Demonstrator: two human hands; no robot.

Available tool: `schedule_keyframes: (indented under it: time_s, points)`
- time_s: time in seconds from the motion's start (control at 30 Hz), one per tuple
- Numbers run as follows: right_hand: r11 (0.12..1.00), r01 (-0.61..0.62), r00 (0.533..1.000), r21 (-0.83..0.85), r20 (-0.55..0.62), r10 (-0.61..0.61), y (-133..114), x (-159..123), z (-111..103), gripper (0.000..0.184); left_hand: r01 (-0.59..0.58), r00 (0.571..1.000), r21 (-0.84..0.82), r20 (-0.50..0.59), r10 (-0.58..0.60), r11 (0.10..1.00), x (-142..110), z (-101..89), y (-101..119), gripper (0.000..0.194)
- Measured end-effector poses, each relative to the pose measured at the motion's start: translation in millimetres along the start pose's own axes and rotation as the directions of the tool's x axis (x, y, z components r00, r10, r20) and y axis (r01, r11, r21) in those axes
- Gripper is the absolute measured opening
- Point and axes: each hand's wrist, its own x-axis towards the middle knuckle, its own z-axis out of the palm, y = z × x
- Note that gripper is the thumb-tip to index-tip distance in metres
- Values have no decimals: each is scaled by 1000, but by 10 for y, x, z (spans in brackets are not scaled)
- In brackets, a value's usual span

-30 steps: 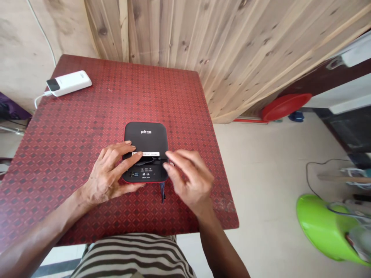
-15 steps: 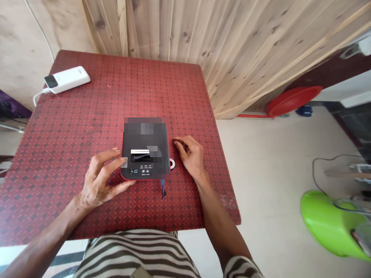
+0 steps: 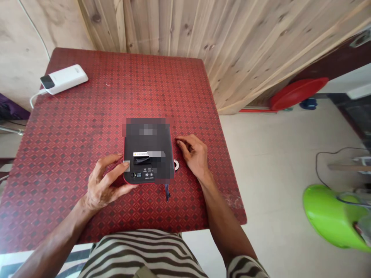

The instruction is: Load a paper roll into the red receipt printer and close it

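Note:
A black box-shaped device [image 3: 139, 143] with a red lower edge lies on the table. Its top has a white warning label [image 3: 140, 154], a slot and small controls; parts are blurred out. My left hand [image 3: 106, 181] grips the near left corner, fingers along the left side and thumb at the near edge. One fingertip rests on a small grey patch. A dark strip [image 3: 167, 192] sticks out from the near edge. My right hand [image 3: 194, 152] rests right of the device, apart from it, fingers curled and thumb against the index finger. Between them a white ring-shaped thing [image 3: 176, 165] is partly hidden.
The red patterned table [image 3: 130, 88] stands against a wooden plank wall [image 3: 168, 31]. A white power bank [image 3: 65, 79] with a cable lies at the far left. On the floor to the right are a green plastic stool or chair [image 3: 321, 216] and a red basin-like thing [image 3: 300, 92].
The view has shifted slightly. Both hands and the device keep nearly the same places relative to each other.

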Motion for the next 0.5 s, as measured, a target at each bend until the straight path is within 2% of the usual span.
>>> schedule_keyframes:
  time_s: [0.5]
  points:
    - [1000, 1, 1000, 9, -5, -1, 4, -18, 11, 20, 105, 994, -261, 7, -106, 960, 58, 39, 6, 54]
